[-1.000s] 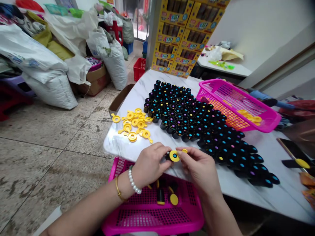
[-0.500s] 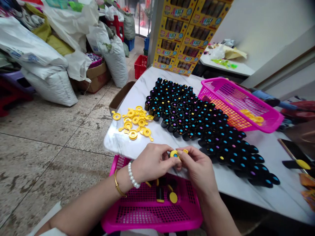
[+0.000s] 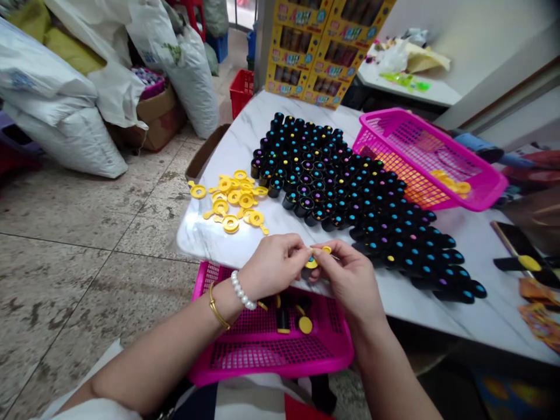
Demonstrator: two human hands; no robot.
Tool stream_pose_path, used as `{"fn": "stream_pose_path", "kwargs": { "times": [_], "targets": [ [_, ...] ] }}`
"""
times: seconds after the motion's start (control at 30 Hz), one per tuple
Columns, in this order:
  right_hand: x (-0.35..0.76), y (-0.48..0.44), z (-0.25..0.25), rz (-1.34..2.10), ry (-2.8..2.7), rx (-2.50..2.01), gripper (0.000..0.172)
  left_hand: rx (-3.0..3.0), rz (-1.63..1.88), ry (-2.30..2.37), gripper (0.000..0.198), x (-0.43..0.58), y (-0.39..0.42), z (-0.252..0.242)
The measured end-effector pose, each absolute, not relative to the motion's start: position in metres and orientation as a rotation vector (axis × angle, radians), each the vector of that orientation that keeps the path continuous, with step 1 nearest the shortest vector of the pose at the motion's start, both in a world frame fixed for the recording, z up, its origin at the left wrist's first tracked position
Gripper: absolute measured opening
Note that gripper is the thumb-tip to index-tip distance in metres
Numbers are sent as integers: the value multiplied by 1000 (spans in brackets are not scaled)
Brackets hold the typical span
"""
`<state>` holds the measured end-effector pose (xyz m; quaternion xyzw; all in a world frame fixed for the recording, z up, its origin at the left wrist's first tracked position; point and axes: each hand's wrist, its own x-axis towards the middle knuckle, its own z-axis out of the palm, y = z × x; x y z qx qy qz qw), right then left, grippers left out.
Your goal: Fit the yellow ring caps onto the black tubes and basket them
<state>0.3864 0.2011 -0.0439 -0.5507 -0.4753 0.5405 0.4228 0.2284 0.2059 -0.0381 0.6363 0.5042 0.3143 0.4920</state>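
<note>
My left hand (image 3: 280,261) and my right hand (image 3: 353,283) meet over the table's front edge, fingers closed around a yellow ring cap (image 3: 311,264) with a blue centre. Its small tab sticks out by my right fingers. Something dark shows under the cap; the fingers hide most of it. To the left lies a loose pile of yellow ring caps (image 3: 234,199) with tabs. Beyond my hands, many black cylinders (image 3: 319,181) stand packed together, with blue, purple, yellow and pink dots on top. Below my hands, a magenta basket (image 3: 271,370) holds several black cylinders with yellow ends (image 3: 283,321).
On the right of the white marbled table (image 3: 192,236) stands another magenta basket (image 3: 437,154) with yellow caps inside. Yellow printed boxes (image 3: 306,64) are stacked at the back. A black cylinder with a yellow disc (image 3: 529,263) lies far right. White sacks (image 3: 83,140) stand on the floor.
The camera view has tilted down, so the table appears higher. Both hands still grip the yellow cap; my left thumb now presses over its top, covering more of the blue centre.
</note>
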Motion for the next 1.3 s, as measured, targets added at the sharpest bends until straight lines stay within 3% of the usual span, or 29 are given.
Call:
{"fn": "stream_pose_path", "kwargs": {
  "times": [0.17,0.3,0.5,0.9,1.13,1.23,1.3],
  "targets": [
    [385,199,-44,1323,-1238,-1356,23,1665,904,1248,19,232,191,-42],
    [397,194,-47,1244,-1342,-1332,26,1823,956,1259,31,237,180,-50],
    [425,211,-40,1650,-1428,-1066,25,1881,913,1249,22,238,186,-49],
    [407,232,-28,1953,-1477,-1276,27,1819,866,1239,10,239,189,-48],
    [408,236,-26,2072,-1529,-1200,31,1846,870,1174,18,237,189,-49],
    [405,231,-26,1969,-1598,-1261,27,1864,897,1198,20,236,187,-49],
    [403,227,-26,1869,-1656,-1302,25,1860,877,1208,33,232,184,-49]
  ]
}}
